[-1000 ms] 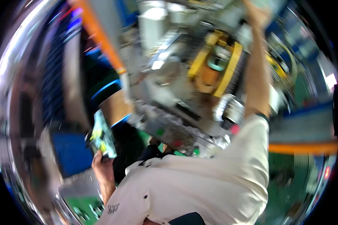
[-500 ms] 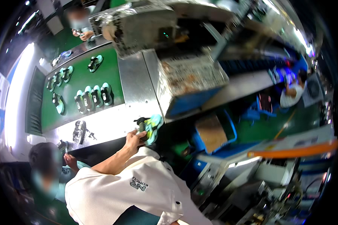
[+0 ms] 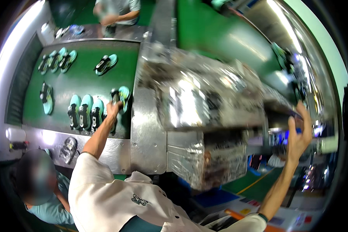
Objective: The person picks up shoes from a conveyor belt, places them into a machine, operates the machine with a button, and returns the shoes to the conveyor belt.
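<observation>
My left hand grips a teal and black shoe with yellow-green touches, held at the right edge of the green belt. Beside it, to the left, stands a row of several similar teal and black shoes, partly covered by my hand and forearm. My right hand is raised at the far right with thumb and fingers apart, holding nothing I can see. Just beyond its fingertips is a dark shape, blurred, and farther off a teal and dark shoe.
A plastic-wrapped machine housing, smeared by motion, stands between my arms above a wrapped box. More shoes lie farther back on the belt. One person sits at my left; another works across the belt.
My left hand has carried the shoe from near my body forward and left onto the green belt. My right hand has come into view at the far right. The view has turned.
</observation>
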The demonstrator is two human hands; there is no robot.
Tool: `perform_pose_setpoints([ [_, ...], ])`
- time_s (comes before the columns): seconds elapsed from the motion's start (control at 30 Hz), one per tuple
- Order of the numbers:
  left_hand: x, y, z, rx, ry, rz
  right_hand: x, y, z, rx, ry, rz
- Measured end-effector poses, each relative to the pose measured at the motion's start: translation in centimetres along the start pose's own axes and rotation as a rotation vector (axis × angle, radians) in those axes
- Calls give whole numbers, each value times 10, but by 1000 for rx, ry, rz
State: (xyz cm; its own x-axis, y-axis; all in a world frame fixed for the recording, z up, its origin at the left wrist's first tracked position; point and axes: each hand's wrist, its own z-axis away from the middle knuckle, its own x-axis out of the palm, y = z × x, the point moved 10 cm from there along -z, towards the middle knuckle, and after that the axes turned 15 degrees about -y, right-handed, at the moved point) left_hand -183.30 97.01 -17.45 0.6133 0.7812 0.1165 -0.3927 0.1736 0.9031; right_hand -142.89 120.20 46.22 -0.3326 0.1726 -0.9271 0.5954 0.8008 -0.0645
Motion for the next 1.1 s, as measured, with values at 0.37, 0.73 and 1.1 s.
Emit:
perform_pose_setpoints([
  [0.37, -18, 72, -206, 68, 280, -835, 192, -87, -330, -42, -268, 286],
  [0.73, 13, 29, -78, 408, 18, -484, 112, -2, -286, -57, 141, -111],
  [1.1, 323, 145, 395, -276, -1839, 404, -19, 49, 121, 156, 754, -1078],
])
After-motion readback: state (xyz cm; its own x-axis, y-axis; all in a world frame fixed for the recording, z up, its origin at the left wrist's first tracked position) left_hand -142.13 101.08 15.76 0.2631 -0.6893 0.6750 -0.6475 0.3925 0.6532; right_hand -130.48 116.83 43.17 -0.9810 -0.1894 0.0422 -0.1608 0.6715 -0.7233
